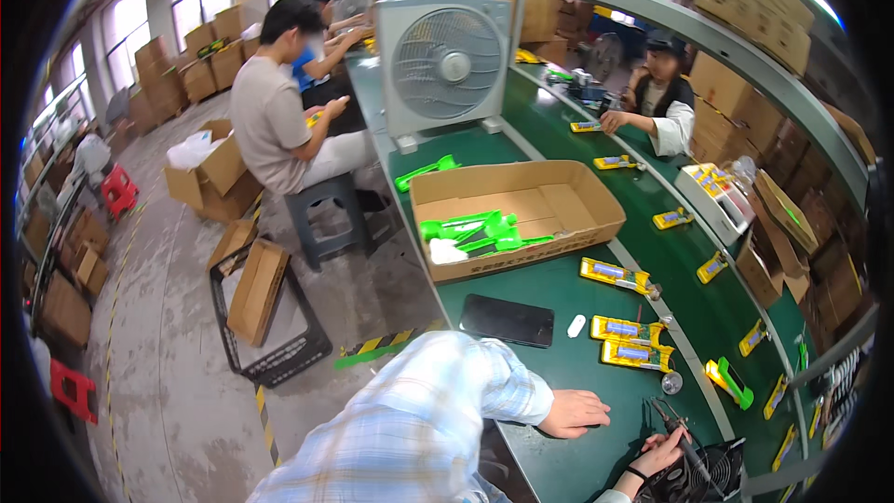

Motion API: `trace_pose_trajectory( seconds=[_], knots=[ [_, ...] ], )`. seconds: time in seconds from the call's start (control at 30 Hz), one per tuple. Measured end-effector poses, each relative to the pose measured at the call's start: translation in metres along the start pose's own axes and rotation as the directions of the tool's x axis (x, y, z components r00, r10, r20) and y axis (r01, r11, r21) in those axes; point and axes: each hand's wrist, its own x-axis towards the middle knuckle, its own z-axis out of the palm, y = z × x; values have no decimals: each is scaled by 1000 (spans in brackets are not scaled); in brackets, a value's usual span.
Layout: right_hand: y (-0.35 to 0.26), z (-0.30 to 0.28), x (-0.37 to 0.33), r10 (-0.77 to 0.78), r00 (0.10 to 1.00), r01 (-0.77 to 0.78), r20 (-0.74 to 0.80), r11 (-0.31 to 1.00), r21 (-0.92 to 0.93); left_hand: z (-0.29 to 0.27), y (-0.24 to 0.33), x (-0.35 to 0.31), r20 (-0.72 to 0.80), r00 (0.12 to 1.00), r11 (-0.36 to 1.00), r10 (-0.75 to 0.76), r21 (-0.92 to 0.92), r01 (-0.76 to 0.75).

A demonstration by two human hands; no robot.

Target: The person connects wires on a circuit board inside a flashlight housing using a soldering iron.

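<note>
1. Tool work looked to be in hand: the right hand (656,456) had its grip narrowed around a pen-like tool (691,453).
2. The left hand (575,413) lay on the tabletop (535,455), fingers loosely extended, nothing visibly held.
3. Next likely called for steady aim toward the yellow units (637,355) beyond.

A single row of dark printed characters is running along the near outer wall of the brown cardboard tray (559,253) on the green bench (579,387) — curving with the wall. Faint marks are showing on a carton (745,14) at upper right — too small to read.
</note>
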Motion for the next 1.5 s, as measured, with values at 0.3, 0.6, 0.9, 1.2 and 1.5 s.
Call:
trace_pose_trajectory(
  seconds=[0.3,0.6,0.9,1.2,1.5],
  knots=[
    [3,5,3,-81,988,55,133,981,186,-11,4,4,21,999,997,-48,58,47],
    [8,1,8,-78,985,29,153,955,295,-15,14,20,161,987,979,-25,205,-9],
    [10,-5,6,-158,979,123,132,962,243,-21,1,57,-68,977,926,-201,313,212],
    [-1,0,6,-121,984,81,128,955,285,1,-59,76,-388,880,676,-274,572,463],
    [4,-6,8,-115,983,76,144,964,255,-3,-47,81,-465,872,736,-151,536,413]
  ],
)
